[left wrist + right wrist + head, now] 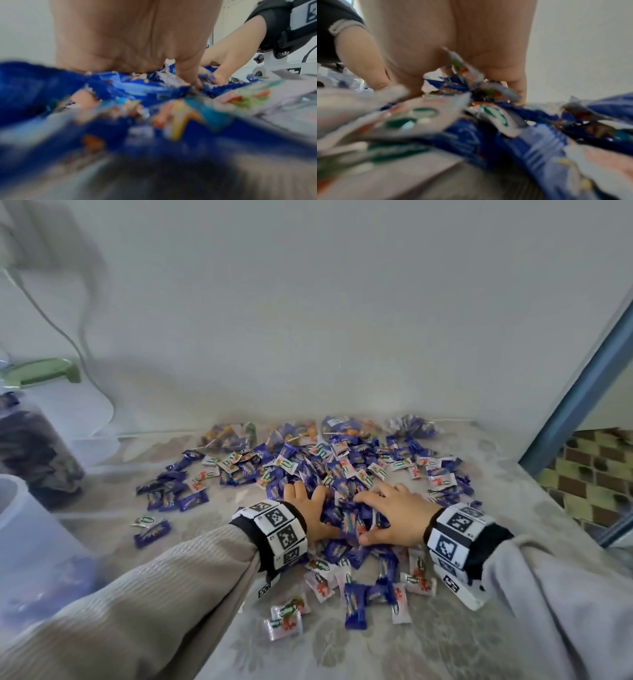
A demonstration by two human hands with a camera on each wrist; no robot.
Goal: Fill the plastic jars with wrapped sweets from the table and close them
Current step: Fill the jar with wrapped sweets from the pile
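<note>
A wide heap of wrapped sweets (342, 470) in blue and white wrappers covers the middle of the table (342, 648). Both hands sit in its near part, facing each other. My left hand (313, 508) stands on edge with spread, fairly straight fingers dug into the sweets (140, 86). My right hand (387, 513) curls fingers and thumb round a bunch of sweets (462, 86). At the left edge stand a jar full of dark sweets (37, 453) and a nearer translucent jar (24, 529), open at the top, with some sweets low inside.
Bags of sweets (233, 436) lie along the back wall behind the heap. A green lid (41, 371) shows at the far left. A blue frame (582, 371) borders the table on the right, with tiled floor (589, 477) beyond. Loose sweets (150, 532) lie scattered left.
</note>
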